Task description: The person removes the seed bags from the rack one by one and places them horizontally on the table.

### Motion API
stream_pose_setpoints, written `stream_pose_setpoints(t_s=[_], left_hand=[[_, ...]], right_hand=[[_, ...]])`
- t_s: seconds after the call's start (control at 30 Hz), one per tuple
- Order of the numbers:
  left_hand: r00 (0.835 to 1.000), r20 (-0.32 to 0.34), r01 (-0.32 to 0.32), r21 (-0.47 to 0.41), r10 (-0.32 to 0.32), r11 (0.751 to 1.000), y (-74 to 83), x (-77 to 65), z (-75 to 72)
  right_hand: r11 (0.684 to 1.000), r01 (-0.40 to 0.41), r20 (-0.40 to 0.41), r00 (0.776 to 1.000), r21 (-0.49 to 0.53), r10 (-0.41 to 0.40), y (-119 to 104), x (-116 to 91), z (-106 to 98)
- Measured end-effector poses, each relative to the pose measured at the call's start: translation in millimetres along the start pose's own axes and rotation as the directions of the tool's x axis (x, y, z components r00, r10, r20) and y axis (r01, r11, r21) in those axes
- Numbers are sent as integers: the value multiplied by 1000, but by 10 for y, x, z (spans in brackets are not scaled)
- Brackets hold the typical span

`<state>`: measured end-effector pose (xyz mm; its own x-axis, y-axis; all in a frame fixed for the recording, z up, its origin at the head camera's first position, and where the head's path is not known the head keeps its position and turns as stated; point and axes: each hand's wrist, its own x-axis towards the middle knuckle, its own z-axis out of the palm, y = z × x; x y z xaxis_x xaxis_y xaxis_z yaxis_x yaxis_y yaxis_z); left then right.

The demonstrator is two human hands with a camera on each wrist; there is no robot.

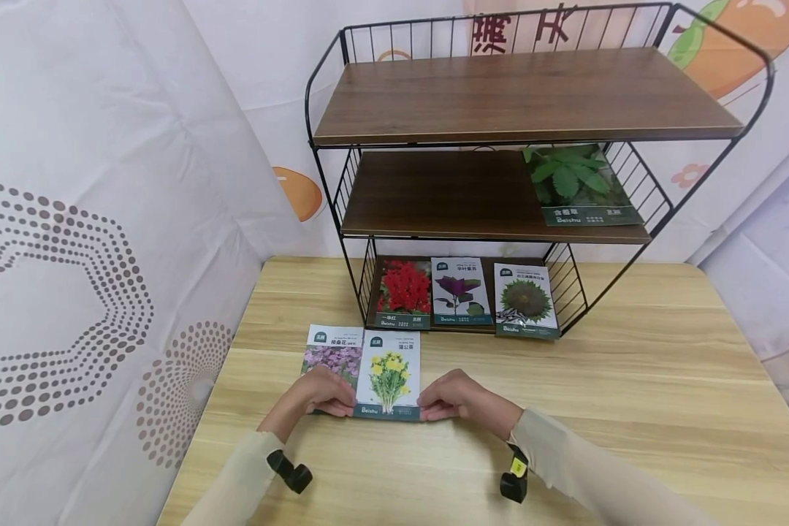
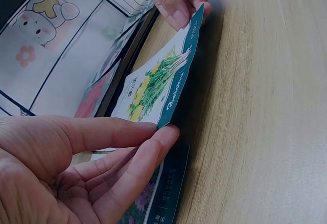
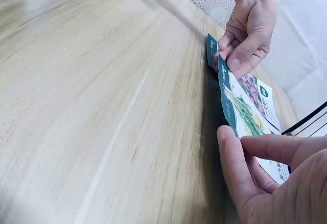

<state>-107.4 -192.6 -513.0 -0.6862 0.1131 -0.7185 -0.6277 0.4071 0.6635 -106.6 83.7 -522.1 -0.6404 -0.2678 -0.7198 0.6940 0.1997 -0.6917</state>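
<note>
A white seed packet with yellow flowers (image 1: 388,374) lies tilted at the front left of the shelf, its near edge raised off the table. My left hand (image 1: 329,391) pinches its lower left corner between thumb and fingers. At the lower right corner my right hand (image 1: 450,397) pinches it the same way; both grips show in the wrist views. Under and beside my left hand lies a seed packet with pink-purple flowers (image 1: 334,356), partly hidden by that hand. On the bottom shelf stand a red-flower packet (image 1: 404,292), a purple-leaf packet (image 1: 460,291) and a sunflower packet (image 1: 524,299).
The black wire rack has brown wooden shelves (image 1: 526,95). A green-leaf packet (image 1: 578,183) lies at the right of its middle shelf. The rack's front posts rise close behind the hands. Wood-grain tabletop (image 1: 651,365) extends to the right; printed white cloth (image 1: 105,183) hangs behind and left.
</note>
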Motion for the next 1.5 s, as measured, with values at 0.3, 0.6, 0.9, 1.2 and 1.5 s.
stream_pose_setpoints(t_s=[0.3,0.6,0.9,1.2,1.5], left_hand=[[1000,-10,-8,4,8,1000,6,-10,23],[1000,-19,-7,16,8,1000,-11,-1,26],[999,-35,-11,31,12,999,-30,18,35],[999,-43,-22,41,24,999,-28,-1,39],[999,-51,-10,53,13,999,-15,0,45]], right_hand=[[1000,25,-7,1000,-15,-25,10,26,-20],[999,31,-12,999,-33,-31,16,26,0],[998,47,-11,999,-36,-47,35,36,12],[997,69,-17,997,-47,-70,48,34,20],[996,77,-13,997,-51,-78,38,11,18]])
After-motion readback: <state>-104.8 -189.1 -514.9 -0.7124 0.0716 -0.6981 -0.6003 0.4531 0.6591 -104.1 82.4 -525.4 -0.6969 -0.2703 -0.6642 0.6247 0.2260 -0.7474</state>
